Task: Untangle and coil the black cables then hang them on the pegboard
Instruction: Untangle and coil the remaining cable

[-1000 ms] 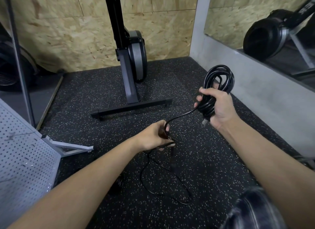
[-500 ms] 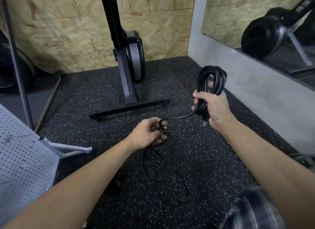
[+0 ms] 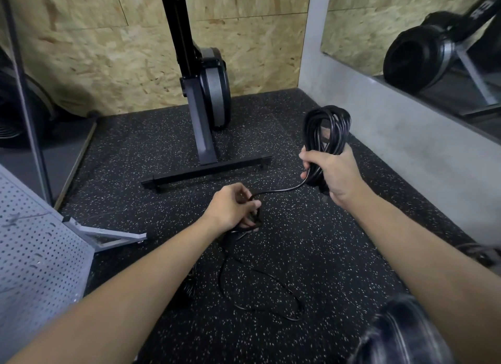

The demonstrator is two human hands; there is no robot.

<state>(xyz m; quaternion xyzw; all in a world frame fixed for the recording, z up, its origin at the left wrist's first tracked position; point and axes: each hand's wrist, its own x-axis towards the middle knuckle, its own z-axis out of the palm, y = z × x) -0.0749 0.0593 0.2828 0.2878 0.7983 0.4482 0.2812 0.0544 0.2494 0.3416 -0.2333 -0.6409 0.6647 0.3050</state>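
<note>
My right hand (image 3: pixel 334 175) grips a coil of black cable (image 3: pixel 326 130), held upright with its loops rising above my fist. A single strand (image 3: pixel 282 190) runs from the coil leftward to my left hand (image 3: pixel 233 207), whose curled fingers hold the cable. Below my left hand the loose tail (image 3: pixel 257 296) drops to the speckled floor and lies in a wide loop. The grey pegboard (image 3: pixel 35 260) stands at the left edge, leaning on its metal foot (image 3: pixel 113 236).
An exercise machine with a black upright and crossbar base (image 3: pixel 206 171) stands ahead on the rubber floor. A grey concrete ledge (image 3: pixel 423 152) runs along the right. A dark object (image 3: pixel 187 290) lies on the floor under my left forearm. My dark-clothed knee (image 3: pixel 401 334) shows at bottom right.
My right hand has lowered slightly with the coil. My left hand has slid along the strand and the floor loop has shifted a little.
</note>
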